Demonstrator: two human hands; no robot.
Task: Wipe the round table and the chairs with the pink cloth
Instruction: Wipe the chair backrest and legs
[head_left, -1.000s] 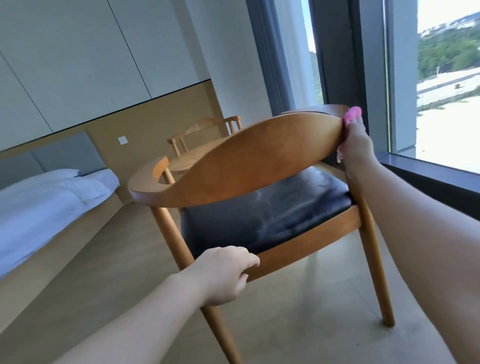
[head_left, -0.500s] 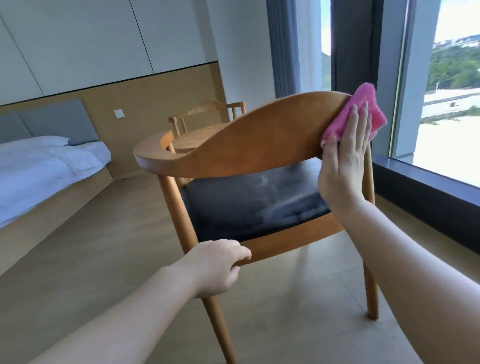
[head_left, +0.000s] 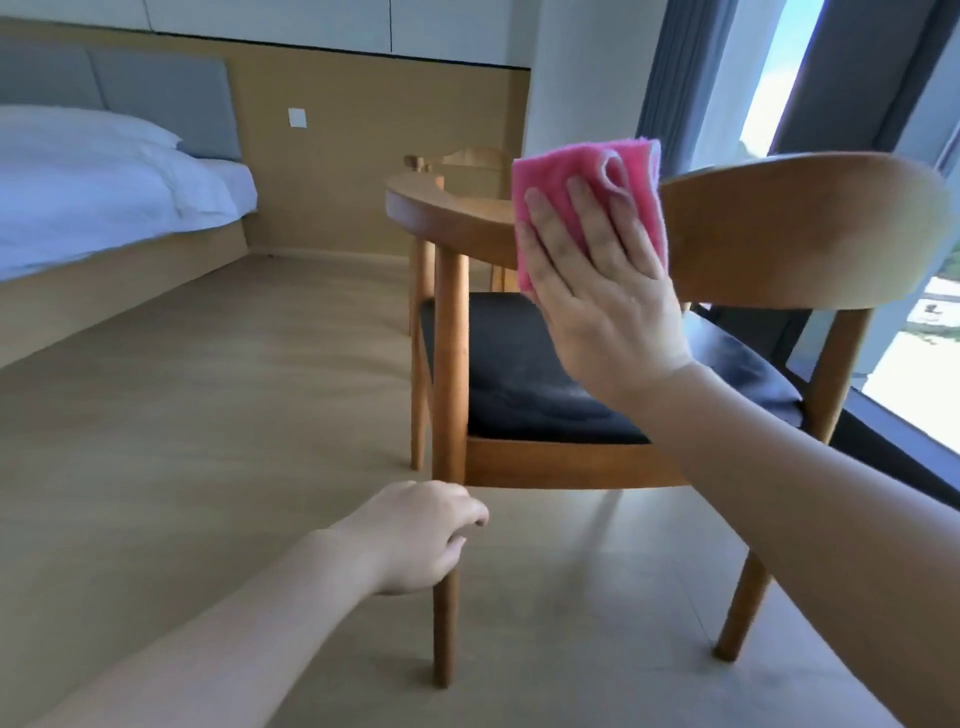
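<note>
A wooden chair (head_left: 810, 228) with a curved backrest and a black seat (head_left: 519, 374) stands in front of me, its back toward me. My right hand (head_left: 602, 306) lies flat with straight fingers and presses the folded pink cloth (head_left: 561, 171) against the outer face of the backrest, left of its middle. Low down, my left hand (head_left: 415, 535) curls round the chair's near left leg (head_left: 447, 634). The back of a second wooden chair (head_left: 467, 156) shows behind. The round table is mostly hidden by the backrest and cloth.
A bed with white bedding (head_left: 104, 192) and a grey headboard stands at the left. A tall window with dark curtains (head_left: 670, 93) and a low sill runs along the right. Pale floor (head_left: 208, 441) spreads left of the chair.
My right hand has slid the pink cloth leftward along the backrest, from its right end to left of the middle. The left hand stays at the chair leg.
</note>
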